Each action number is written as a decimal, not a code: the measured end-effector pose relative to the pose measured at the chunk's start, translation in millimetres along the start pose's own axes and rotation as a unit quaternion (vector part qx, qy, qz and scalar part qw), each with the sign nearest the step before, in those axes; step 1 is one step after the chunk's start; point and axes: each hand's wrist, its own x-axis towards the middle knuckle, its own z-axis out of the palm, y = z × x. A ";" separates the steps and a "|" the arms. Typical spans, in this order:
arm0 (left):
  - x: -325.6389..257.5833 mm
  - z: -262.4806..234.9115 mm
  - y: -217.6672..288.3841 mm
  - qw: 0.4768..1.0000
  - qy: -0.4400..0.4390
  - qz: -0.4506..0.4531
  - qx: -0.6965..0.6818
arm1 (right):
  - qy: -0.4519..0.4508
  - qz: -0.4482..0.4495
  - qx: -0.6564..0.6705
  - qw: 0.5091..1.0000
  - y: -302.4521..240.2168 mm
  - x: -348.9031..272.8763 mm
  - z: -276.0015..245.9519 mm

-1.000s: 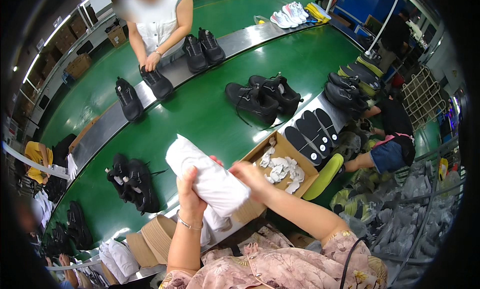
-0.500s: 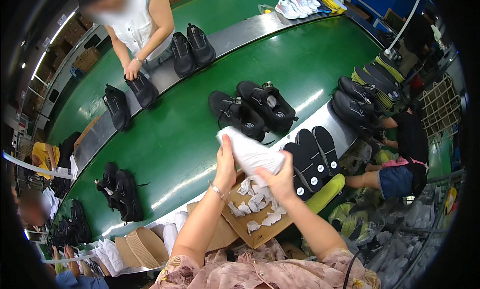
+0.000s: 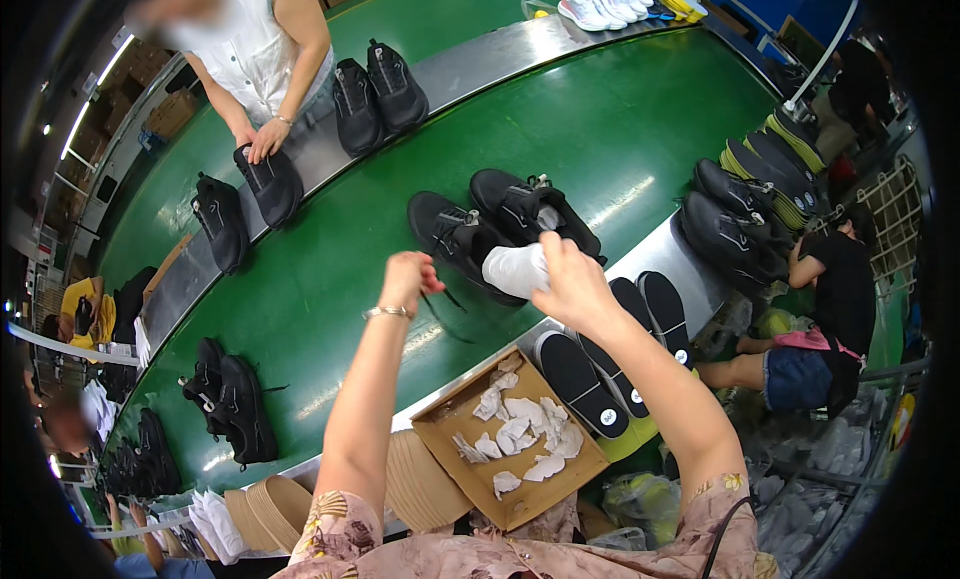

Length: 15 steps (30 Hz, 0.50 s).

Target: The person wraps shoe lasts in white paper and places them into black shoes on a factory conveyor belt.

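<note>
Roughly crosswise, white wad [image 3: 512, 271] points left; right hand [image 3: 578, 283] pinches it, left hand [image 3: 408, 277] half-curled, hold unclear.

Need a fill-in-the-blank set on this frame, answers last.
The right hand holds a bundle coloured ____.
The camera wearer's bracelet is on the ____ wrist.
The surface under the black shoes by the bundle is coloured ____.
The crumpled paper lies in an open box made of ____.

Missing words: white; left; green; cardboard
</note>
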 end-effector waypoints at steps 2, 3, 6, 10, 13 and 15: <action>22.4 -9.8 8.5 0.995 0.089 0.053 0.007 | -0.033 -0.002 -0.018 0.999 -14.9 22.7 2.0; 34.5 -5.8 13.0 0.955 0.182 0.076 0.221 | -0.046 0.003 -0.030 0.998 -20.5 32.9 2.2; 64.2 -0.4 -6.2 0.904 0.276 0.229 0.234 | -0.046 0.033 -0.022 0.998 -21.2 56.2 27.0; 43.7 40.0 -6.2 0.800 0.039 0.364 0.476 | 0.031 0.030 0.000 0.999 -5.6 42.9 60.6; 63.9 42.7 -20.0 0.755 -0.018 0.385 0.530 | 0.083 0.008 0.018 0.996 -8.6 29.4 67.2; 58.3 51.0 -4.6 0.685 -0.028 0.356 0.635 | 0.079 0.010 -0.008 0.997 -10.1 26.1 69.6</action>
